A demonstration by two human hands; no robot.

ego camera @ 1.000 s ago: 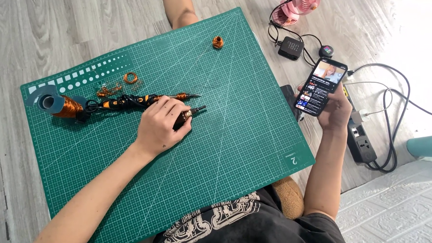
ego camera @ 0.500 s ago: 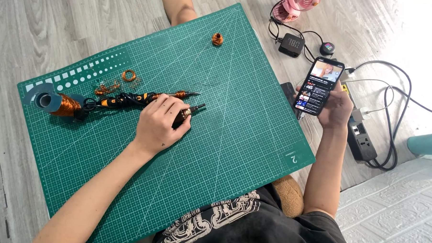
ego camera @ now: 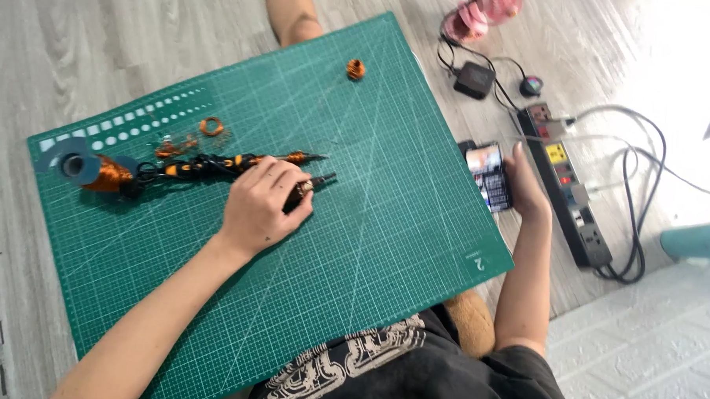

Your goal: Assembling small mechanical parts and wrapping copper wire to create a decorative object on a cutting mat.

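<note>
My left hand (ego camera: 262, 202) rests on the green cutting mat (ego camera: 370, 224), its fingers closed around a dark pen-shaped tool (ego camera: 312, 184) whose tip sticks out to the right. Just beyond it lies a black and orange tool (ego camera: 214, 165) with a pointed tip. My right hand (ego camera: 525, 186) holds a phone (ego camera: 489, 177) low at the mat's right edge, screen up. A spool of copper wire (ego camera: 104, 175) sits at the mat's left end.
A small copper coil (ego camera: 355, 69) lies near the mat's far edge, and copper wire loops (ego camera: 210, 126) by the spool. A power strip (ego camera: 568, 183) with cables, a black adapter (ego camera: 474, 79) and a pink object (ego camera: 479, 13) lie on the wooden floor to the right.
My right hand has lowered the phone from a raised, tilted position down to the mat's right edge. My left hand has stayed on the tool.
</note>
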